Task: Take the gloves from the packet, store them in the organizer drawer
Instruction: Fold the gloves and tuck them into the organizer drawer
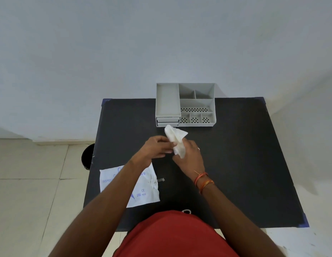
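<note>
A bunch of thin translucent white gloves (175, 138) is held above the black table (245, 164), just in front of the organizer. My left hand (156, 148) pinches it from the left and my right hand (189, 154) grips its lower part. The white glove packet (144, 191) with blue print lies flat on the table at the near left, partly under my left forearm. The grey organizer (185, 104) stands at the table's far edge; its two small drawers (168, 121) at the lower left front look closed.
The organizer's top has an open long tray on the left and several compartments on the right, some perforated. A black round bin (87, 156) stands on the floor left of the table. A small grey scrap (161, 180) lies right of the packet.
</note>
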